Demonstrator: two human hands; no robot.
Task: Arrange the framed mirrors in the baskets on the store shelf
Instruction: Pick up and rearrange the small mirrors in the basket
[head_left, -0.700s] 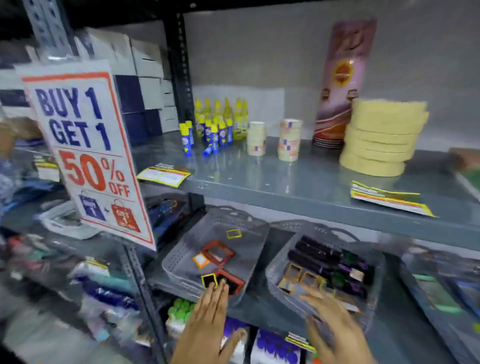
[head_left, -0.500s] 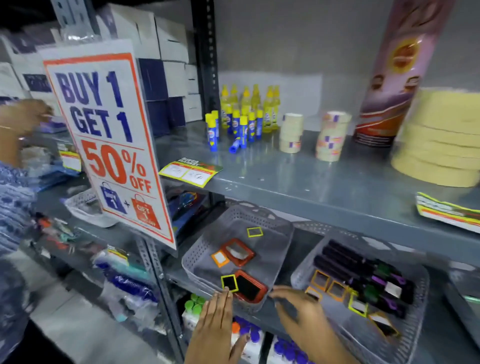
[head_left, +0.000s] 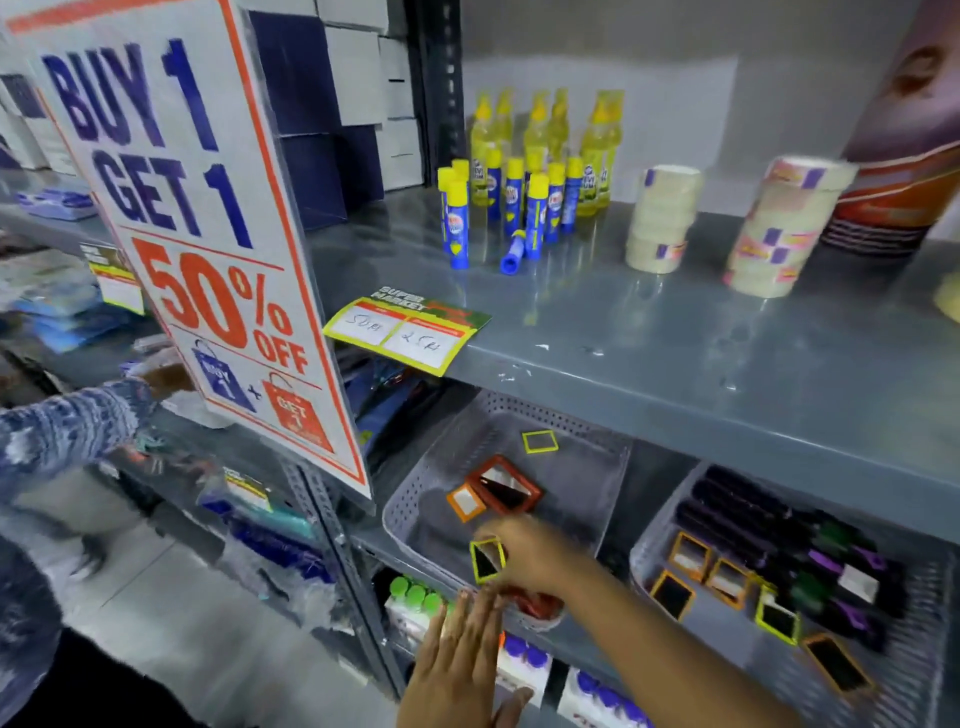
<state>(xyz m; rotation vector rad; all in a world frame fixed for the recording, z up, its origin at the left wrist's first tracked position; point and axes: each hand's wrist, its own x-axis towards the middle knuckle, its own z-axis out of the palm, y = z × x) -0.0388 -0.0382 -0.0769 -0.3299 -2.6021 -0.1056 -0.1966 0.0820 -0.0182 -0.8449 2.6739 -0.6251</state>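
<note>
While the left hand (head_left: 462, 670) hovers flat and open-fingered, the right hand (head_left: 530, 558) pinches a yellow-framed mirror (head_left: 487, 560) at the left basket's (head_left: 410, 499) front edge.

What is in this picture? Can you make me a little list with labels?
place: store shelf
left basket: a yellow mirror at the back, a red and an orange mirror in the middle
right basket: orange and yellow mirrors, dark combs
right hand: in the left basket, fingers on a yellow-framed mirror
left hand: open, flat, by the basket's front edge
upper shelf: glue sticks, tape rolls
sign: Buy 1 Get 1 50% off
</note>
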